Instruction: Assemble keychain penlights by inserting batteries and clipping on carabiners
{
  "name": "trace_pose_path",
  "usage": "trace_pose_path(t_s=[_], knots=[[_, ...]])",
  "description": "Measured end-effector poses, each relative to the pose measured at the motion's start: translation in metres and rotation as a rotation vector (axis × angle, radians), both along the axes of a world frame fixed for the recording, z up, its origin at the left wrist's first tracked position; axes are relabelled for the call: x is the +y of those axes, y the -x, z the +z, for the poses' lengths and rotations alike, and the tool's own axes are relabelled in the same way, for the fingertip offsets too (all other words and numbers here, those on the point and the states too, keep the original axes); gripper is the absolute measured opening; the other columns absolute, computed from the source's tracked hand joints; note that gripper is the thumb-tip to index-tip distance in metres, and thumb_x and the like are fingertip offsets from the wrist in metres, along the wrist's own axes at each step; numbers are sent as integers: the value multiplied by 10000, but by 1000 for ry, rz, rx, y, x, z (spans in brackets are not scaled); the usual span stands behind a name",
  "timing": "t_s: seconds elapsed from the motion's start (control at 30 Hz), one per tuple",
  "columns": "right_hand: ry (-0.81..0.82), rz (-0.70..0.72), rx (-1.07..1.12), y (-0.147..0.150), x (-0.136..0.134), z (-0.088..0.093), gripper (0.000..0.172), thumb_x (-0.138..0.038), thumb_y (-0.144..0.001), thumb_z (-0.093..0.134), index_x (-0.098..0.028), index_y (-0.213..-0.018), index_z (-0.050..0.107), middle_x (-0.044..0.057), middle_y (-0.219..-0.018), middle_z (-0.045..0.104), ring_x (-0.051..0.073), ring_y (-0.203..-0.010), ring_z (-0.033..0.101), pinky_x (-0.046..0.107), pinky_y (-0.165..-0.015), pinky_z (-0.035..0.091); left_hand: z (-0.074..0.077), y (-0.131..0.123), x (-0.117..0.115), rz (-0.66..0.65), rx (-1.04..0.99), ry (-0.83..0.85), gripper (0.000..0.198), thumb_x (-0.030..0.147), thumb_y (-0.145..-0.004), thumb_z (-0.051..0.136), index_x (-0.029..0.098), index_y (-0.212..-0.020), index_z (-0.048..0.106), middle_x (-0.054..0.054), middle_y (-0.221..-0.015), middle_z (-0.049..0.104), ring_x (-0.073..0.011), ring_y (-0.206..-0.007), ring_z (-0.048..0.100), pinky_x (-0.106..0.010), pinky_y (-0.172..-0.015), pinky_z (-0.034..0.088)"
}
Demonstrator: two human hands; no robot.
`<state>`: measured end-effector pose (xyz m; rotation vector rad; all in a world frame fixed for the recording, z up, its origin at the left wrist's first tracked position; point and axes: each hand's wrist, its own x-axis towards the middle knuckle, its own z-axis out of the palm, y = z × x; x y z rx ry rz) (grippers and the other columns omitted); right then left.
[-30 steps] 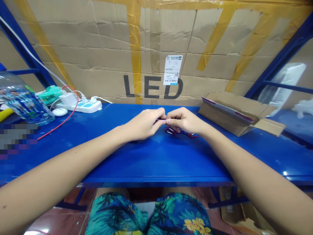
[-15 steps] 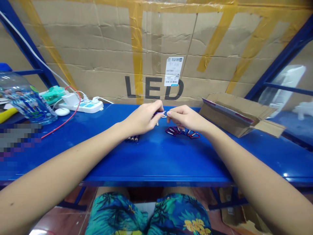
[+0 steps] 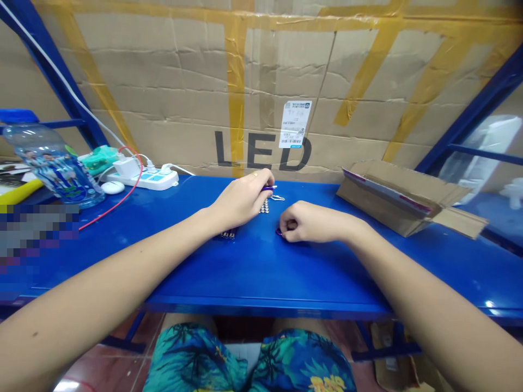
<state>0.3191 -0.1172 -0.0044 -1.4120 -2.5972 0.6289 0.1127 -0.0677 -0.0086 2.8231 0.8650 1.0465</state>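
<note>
My left hand [image 3: 247, 197] is closed around a slim purple rod [image 3: 267, 188] with a pale tip that points right. My right hand [image 3: 304, 222] rests low over the table, its fingers pinched at a small purple-red carabiner [image 3: 279, 232], most of which the fingers cover. Between the hands lie several small silver metal pieces [image 3: 265, 207] in rows, with thin silver clasp-like parts [image 3: 278, 198] just behind. Dark purple rods with silver ends [image 3: 227, 235] lie below my left wrist, partly hidden by it.
On the blue table [image 3: 245, 272], an open cardboard box [image 3: 379, 198] stands at the right. To the left are a white power strip [image 3: 151, 179], a red cable [image 3: 118, 201], a white mouse-like object [image 3: 113, 188] and a plastic bottle [image 3: 61, 169]. A large carton [image 3: 183, 81] forms the back.
My right hand has left the rod's tip and come down toward me onto the carabiners, now hidden beneath it. The left hand still holds the rod. The view has shifted slightly.
</note>
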Motion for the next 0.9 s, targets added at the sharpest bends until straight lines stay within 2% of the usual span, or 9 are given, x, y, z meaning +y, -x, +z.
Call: trace_pose_path(t_s=[0.1,0.23,0.3,0.4,0.6,0.77,0.9], knots=[[6,-6,131,0,-1,3,24,-175,-717,620,-175,-695,631,-11,-663,618,112,-579,496,238,-538,372,2,-1,-3,-31,-82,58,137,180,-919,518,175,-1055,529,-76,-1013,665,-191,-887,614,-326,-769,458],[5,-66,447,-9,3,11,52,-196,-796,551,-175,-764,586,-6,-675,625,107,-570,510,231,-545,407,5,-4,-10,-69,-86,209,134,232,-876,585,173,-997,586,-10,-783,623,-145,-678,540,-289,-651,411],[81,-73,550,-13,4,14,62,-211,-834,539,-173,-801,576,16,-697,668,103,-534,525,233,-524,422,5,-5,-13,-140,-51,297,128,251,-880,587,178,-981,615,7,-742,625,-133,-642,518,-280,-634,397],[224,-40,686,-12,4,13,74,-234,-869,566,-178,-826,547,44,-743,700,115,-547,584,228,-490,432,5,-6,-15,-208,-45,330,102,251,-906,559,181,-939,625,-1,-800,676,-137,-703,559,-281,-681,408],[415,-30,985,-8,10,3,159,-279,-841,680,-177,-871,562,9,-722,651,102,-508,554,230,-436,422,4,-7,-11,-164,-118,293,134,266,-898,588,182,-796,567,13,-736,622,-132,-686,523,-271,-660,381],[344,-217,1113,1,12,0,169,-247,-763,714,-162,-744,569,18,-656,625,95,-473,521,215,-373,371,2,-8,-10,-100,-158,297,165,261,-890,597,188,-758,531,34,-665,547,-127,-645,459,-267,-628,350],[296,-282,1136,9,8,0,204,-227,-742,712,-180,-684,523,-10,-583,566,75,-448,453,190,-351,303,-1,-9,-9,-105,-149,281,178,246,-894,590,193,-749,500,38,-660,518,-126,-641,437,-266,-623,338]])
